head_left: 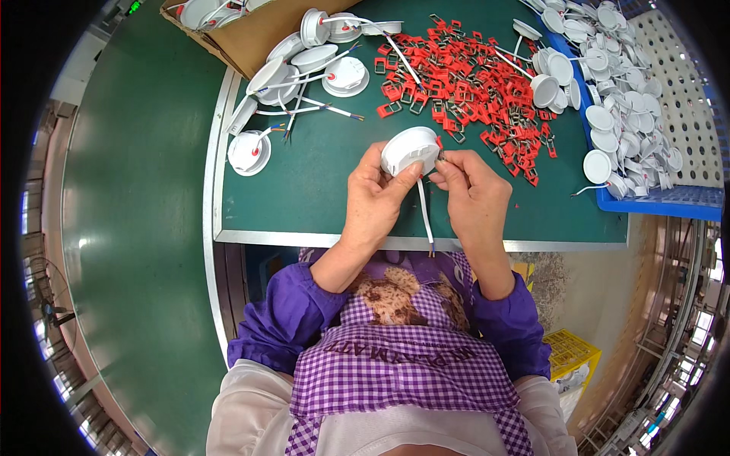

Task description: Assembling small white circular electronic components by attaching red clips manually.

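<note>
A round white downlight (411,150) is tilted up in my left hand (374,191), thumb across its side and fingers behind it. Its white cable (425,209) hangs down toward the table's front edge. At the light's right side, my right hand (473,190) pinches a small red-and-metal spring clip (440,152) against the housing; the fingertips partly hide it. Just beyond both hands spreads a heap of red clips with metal springs (464,83).
Several white downlights with cables (346,77) lie at the back left, beside a cardboard box (236,38). On the right, a blue plastic crate (661,201) holds many more lights. The green table (304,205) has a metal front edge. A yellow crate (570,353) stands below, right.
</note>
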A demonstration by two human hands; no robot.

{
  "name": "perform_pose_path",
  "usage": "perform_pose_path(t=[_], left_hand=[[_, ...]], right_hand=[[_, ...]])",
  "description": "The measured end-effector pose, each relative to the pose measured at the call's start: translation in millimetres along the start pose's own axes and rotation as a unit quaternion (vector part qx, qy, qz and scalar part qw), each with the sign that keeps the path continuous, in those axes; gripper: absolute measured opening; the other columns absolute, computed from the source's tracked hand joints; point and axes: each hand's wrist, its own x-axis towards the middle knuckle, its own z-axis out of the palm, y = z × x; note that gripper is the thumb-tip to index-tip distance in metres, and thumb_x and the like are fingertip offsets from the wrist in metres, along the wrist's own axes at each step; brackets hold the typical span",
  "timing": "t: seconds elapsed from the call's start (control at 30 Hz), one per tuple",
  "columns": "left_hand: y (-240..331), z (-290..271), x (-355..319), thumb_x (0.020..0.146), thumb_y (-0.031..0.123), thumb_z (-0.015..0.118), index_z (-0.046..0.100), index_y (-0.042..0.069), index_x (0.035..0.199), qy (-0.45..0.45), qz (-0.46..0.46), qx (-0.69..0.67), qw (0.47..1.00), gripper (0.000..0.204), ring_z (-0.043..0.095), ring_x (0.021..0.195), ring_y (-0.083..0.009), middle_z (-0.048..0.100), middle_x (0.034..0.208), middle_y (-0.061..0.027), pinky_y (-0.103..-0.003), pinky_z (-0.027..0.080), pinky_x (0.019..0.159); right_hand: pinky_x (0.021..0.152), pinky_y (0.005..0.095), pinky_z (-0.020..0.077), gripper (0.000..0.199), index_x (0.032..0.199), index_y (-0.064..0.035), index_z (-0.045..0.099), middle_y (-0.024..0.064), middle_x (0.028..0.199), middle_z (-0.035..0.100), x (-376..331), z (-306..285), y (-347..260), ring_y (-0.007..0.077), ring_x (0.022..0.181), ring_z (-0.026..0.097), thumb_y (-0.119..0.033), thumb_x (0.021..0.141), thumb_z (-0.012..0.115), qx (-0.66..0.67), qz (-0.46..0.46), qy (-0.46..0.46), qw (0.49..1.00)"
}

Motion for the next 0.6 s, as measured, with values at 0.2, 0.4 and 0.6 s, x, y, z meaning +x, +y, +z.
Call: perform_pose_path(t=[0.2, 0.4, 0.6], left_hand=[[5.3, -4.9, -1.6, 0.088, 0.005, 0.067, 0.056, 0.001, 0.108, -0.032, -0.019, 0.001, 0.999, 0.023, 0.06, 0.089, -0.0084, 0.065, 0.099, -0.0037, -0.023, 0.049, 0.08], [11.8, -27.1, -8.4, 0.084, 0.004, 0.071, 0.056, 0.0, 0.109, -0.116, -0.108, 0.009, 0.987, 0.029, 0.061, 0.088, -0.009, 0.064, 0.099, -0.0053, -0.023, 0.05, 0.078], [30.0, -25.0, -4.4, 0.083, 0.008, 0.075, 0.058, 0.0, 0.105, -0.201, -0.147, 0.154, 0.956, 0.029, 0.059, 0.081, -0.0075, 0.064, 0.091, -0.0026, -0.023, 0.049, 0.071]], right_hand=[[0.071, 0.0249, 0.0544, 0.016, 0.102, 0.0034, 0.061, 0.0091, 0.09, 0.067, 3.1, -8.2, 17.0, 0.0129, 0.08, 0.067, 0.001, 0.086, 0.064, 0.118, 0.047, -0.039, 0.991], [0.086, 0.0262, 0.0504, 0.038, 0.119, 0.0032, 0.054, 0.0114, 0.105, 0.065, -5.1, -20.0, 17.6, 0.0152, 0.099, 0.062, 0.001, 0.084, 0.068, 0.225, 0.111, -0.115, 0.961], [0.086, 0.0293, 0.051, 0.046, 0.124, 0.0031, 0.052, 0.0133, 0.106, 0.066, -12.2, -25.0, 2.2, 0.0167, 0.099, 0.063, -0.001, 0.082, 0.07, 0.112, 0.103, -0.178, 0.972]])
